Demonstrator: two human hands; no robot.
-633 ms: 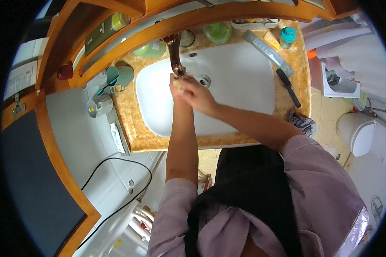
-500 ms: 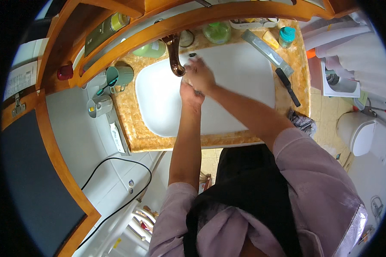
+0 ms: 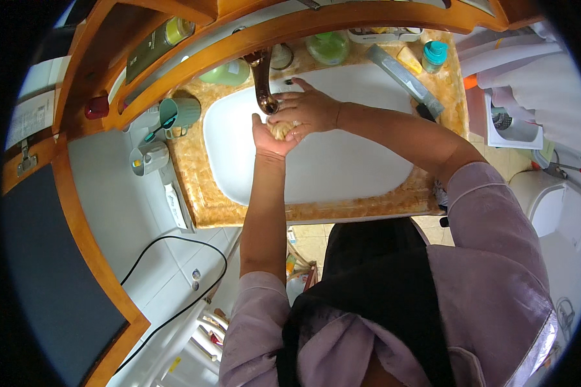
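Both my hands are over the white sink (image 3: pixel 348 161), under the spout of a bronze-coloured faucet (image 3: pixel 263 84). My left hand (image 3: pixel 269 138) is turned palm up, with the thumb stuck out and the palm cupped. My right hand (image 3: pixel 313 109) reaches across from the right, its fingers stretched out and spread just beyond the left palm. Between the two palms shows a pale yellowish patch (image 3: pixel 281 129); whether it is water, foam or a small lump I cannot tell. Part of the left fingers is hidden by the right hand.
Around the sink runs an orange marbled counter (image 3: pixel 232 216). Green bottles (image 3: pixel 329 48), a teal-lidded jar (image 3: pixel 434 57), a yellow bar (image 3: pixel 408 60) and a long grey strip (image 3: pixel 405 80) stand or lie there. Mugs (image 3: pixel 184 111) are at left. A wooden frame (image 3: pixel 290 27) arches above.
My hands were clasped together and blurred by motion; now they are apart and opened. My right forearm has swung up and outward, and the pale patch between the palms has come into sight.
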